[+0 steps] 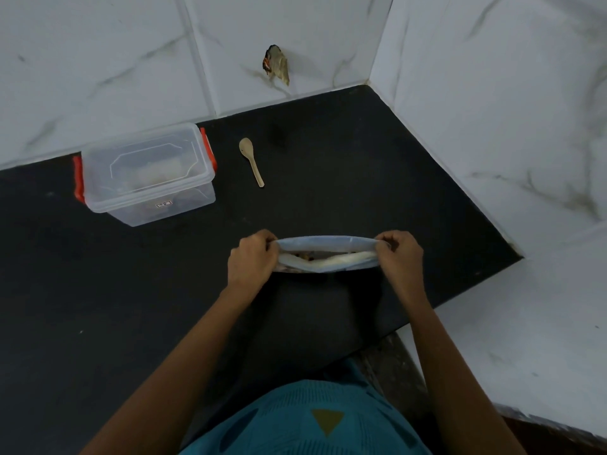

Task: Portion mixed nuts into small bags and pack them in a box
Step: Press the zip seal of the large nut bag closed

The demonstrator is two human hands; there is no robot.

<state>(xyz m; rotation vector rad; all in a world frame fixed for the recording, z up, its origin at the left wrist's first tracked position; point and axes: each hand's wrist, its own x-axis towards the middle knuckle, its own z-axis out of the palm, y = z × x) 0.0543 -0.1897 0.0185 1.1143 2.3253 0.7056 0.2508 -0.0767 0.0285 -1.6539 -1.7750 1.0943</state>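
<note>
A large bag (326, 254) stands upright on the black worktop (361, 159), near the person and a little right of the middle. Its mouth is stretched into a long, narrow slit, and a few dark nuts show inside at the left part of the opening. The left hand (251, 259) pinches the left end of the bag's rim, fingers curled round the folded edge. The right hand (399, 256) pinches the right end the same way, so the two hands are well apart with the bag's mouth between them.

Farther away and to the left sits a clear plastic box (147, 174) with its lid on and red clips at both ends; pale contents show dimly through the plastic, too blurred to tell. Just right of the box, apart from it, a small wooden spoon (251, 160) lies flat on the worktop, bowl at the far end. White marbled tiles (115, 54) back the worktop on the far and right sides.
</note>
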